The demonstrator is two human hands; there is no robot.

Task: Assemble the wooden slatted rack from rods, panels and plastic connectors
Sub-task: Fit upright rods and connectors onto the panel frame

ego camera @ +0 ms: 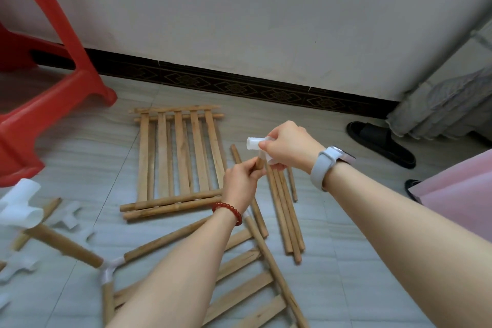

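Observation:
My left hand point(241, 184) grips the top end of a wooden rod point(257, 163) that stands up from the partly built frame. My right hand point(286, 148) holds a white plastic connector point(254, 143) right over that rod end; whether it is seated on the rod I cannot tell. The partly built rack point(247, 290) lies under my forearms, its rods joined by a white corner connector point(109, 269). Two slatted panels point(181, 157) lie stacked flat on the floor beyond my hands. A bundle of loose rods point(286, 218) lies to the right of them.
Loose white connectors point(68, 217) lie on the tiles at the left, one capping an upright rod point(20, 208). A red plastic stool point(40, 104) stands at the far left. Black slippers point(380, 140) and a pink sheet point(460, 194) sit at the right by the wall.

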